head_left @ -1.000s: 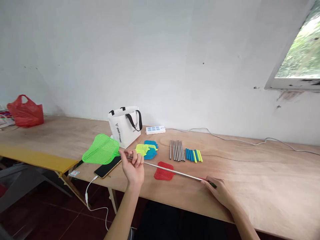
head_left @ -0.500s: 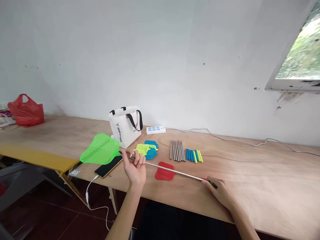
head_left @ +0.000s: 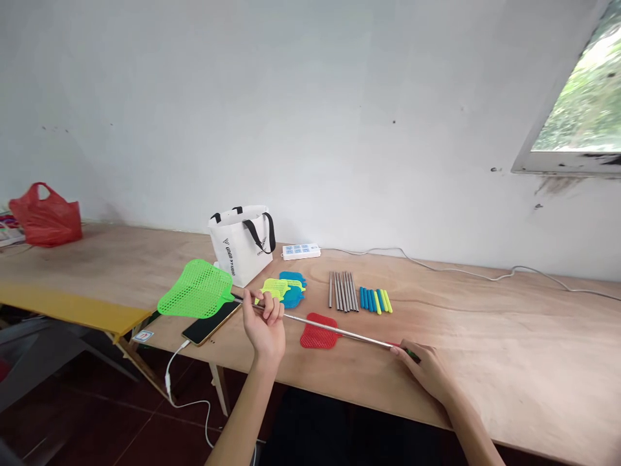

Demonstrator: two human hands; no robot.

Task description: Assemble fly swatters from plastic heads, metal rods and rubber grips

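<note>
A fly swatter with a bright green mesh head (head_left: 198, 290) and an extended metal rod stretches across between my hands. My left hand (head_left: 266, 327) is closed around the rod just behind the head, fingers curled. At the other end, my right hand (head_left: 427, 369) grips the handle, mostly covered by the fingers; a bit of dark green shows. Beneath the rod lies a red swatter head (head_left: 319, 331) on the table, and a strip of red shows beside my right fingertips. Yellow swatter heads (head_left: 272, 288) and blue ones (head_left: 294, 298) lie overlapped beyond my left hand.
Several metal tubes (head_left: 345, 291) and blue and yellow handles (head_left: 376, 301) lie in rows. A white bag (head_left: 237, 249), power strip (head_left: 301, 251) and phone (head_left: 212, 323) with a cable are on the wooden table (head_left: 509, 349). A red plastic bag (head_left: 48, 220) sits far left.
My left hand has shifted slightly right along the rod, away from the green head. My right hand stays on the handle. The view has moved a little.
</note>
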